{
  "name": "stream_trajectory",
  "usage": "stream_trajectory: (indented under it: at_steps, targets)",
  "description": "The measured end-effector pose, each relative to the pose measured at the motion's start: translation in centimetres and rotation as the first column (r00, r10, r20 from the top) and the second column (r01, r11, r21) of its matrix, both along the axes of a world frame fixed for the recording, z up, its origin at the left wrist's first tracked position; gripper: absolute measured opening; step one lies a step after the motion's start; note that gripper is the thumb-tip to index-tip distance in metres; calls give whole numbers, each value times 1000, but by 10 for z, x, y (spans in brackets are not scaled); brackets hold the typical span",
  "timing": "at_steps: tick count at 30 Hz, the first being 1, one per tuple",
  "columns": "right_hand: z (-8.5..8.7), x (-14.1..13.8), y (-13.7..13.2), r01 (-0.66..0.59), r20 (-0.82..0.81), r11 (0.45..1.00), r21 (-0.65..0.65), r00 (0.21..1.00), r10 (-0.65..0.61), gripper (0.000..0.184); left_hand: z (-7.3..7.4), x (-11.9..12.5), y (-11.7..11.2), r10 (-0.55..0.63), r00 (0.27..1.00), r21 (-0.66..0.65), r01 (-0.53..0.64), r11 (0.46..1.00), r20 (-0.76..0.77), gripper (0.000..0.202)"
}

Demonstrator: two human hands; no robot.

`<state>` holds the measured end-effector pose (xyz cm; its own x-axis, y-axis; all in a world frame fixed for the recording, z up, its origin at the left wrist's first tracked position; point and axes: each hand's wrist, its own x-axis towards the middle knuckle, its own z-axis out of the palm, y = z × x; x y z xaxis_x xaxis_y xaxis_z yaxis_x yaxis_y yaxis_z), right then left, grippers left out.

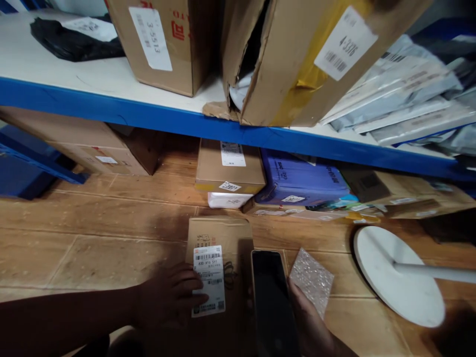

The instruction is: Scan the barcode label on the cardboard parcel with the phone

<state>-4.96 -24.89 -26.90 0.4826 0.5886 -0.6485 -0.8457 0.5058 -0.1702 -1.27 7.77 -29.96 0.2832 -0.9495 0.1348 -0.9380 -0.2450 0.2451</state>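
A cardboard box [238,233] lies flat on the floor in front of me, with a white shipping label [208,277] on its top. My left hand [174,292] rests on the box, its fingers stretched out and touching the label's left side. In my right hand [308,320] is a smartphone [273,297] with a dark screen, held above the right part of the box. Fingers of that hand wrap the phone's right edge; the others are mostly hidden behind it. The near end of the box lies in deep shadow.
A blue-edged shelf [130,111] crosses above, bearing a torn carton [282,64], another carton [159,44] and plastic mailers [405,84]. Underneath are a small carton [230,166] and a purple parcel [303,176]. Bubble wrap [312,277] and a round white base [397,272] occupy the floor right.
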Motion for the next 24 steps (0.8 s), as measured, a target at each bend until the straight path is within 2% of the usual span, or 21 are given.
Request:
stream_trajectory:
  at_steps: [5,8,13,16,20,24]
  targets:
    - [-8,-6,7,-27,64,999,27,998,25,66,-1,-3,0,19,999,-22,-20,1000,-33,61]
    - [-12,-12,8,-15,57,1000,-15,998,16,61,-4,-4,3,23,998,-33,-24,999,-54,58]
    - [-15,-20,11,4,25,989,-147,1000,-1,57,-7,-10,12,180,983,-8,-180,984,-44,56]
    - [-19,-23,12,-6,28,982,-190,1000,12,55,-8,-9,16,176,980,20,-175,984,-96,55]
    - [-26,-25,10,-2,31,975,-221,999,9,55,-9,-10,15,159,986,59,-156,986,-42,53]
    - [-28,-28,10,8,59,971,-240,998,6,47,-8,-20,6,222,975,89,-222,971,9,60]
